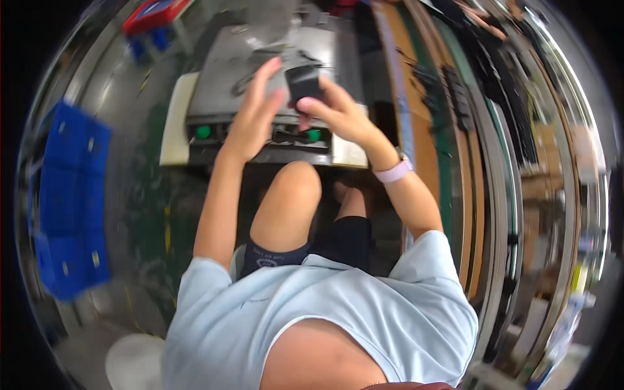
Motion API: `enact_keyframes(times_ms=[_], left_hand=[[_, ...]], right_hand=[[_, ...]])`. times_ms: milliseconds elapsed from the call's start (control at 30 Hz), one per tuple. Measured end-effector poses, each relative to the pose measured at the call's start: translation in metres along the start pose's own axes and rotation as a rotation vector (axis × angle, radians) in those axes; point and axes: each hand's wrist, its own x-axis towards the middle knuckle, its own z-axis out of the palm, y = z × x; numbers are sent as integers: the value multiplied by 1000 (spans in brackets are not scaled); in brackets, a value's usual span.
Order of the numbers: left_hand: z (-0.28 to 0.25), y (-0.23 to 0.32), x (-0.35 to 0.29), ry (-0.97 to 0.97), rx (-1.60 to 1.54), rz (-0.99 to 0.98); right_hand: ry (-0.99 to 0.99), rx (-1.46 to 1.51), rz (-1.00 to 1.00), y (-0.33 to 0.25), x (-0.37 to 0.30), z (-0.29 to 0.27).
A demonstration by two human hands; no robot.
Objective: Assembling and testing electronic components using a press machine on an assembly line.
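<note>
My right hand (pixel 338 114) is closed on a dark, block-shaped black part (pixel 303 83), gripping its right side with thumb and fingers. The part's exact kind is blurred. Across from it, my left hand (pixel 253 123) is open, its fingers apart and pointing forward, with nothing in it. Both hands are above the front of a grey metal machine bed (pixel 221 71). On the machine's front face are a green button (pixel 203 132) at the left and another green button (pixel 314 135) at the right, below my right hand. Dark cable-like pieces lie on the metal top near my left fingers.
Stacked blue bins (pixel 71 195) stand at the left. A red tray (pixel 153 16) rests on a stand at the far left. To my right runs a long bench (pixel 416 117) with black parts on it. Another person's hand (pixel 484 23) reaches in at the far right. A white stool (pixel 133 361) is near left.
</note>
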Motion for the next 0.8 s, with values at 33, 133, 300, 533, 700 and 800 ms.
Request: enact_keyframes(times_ms=[33,133,300,533,700,800], left_hand=[[2,8,-8,-52,-86,-38],[-3,1,-49,-143,-200,-205],[1,-35,-107,-146,-343,-467],[-20,-58,-140,-47,-349,-617],[4,-56,-72,-105,-401,-457],[-9,-60,-32,2,-323,-375]], right_hand=[[180,-260,-60,-13,-20,-32],[619,-942,-53,-85,-90,-108],[1149,-1394,515,-104,-333,-358],[1046,-1892,1036,-53,-325,-388],[1111,-1545,736,17,-223,-394],[907,-1627,727,5,-205,-370]])
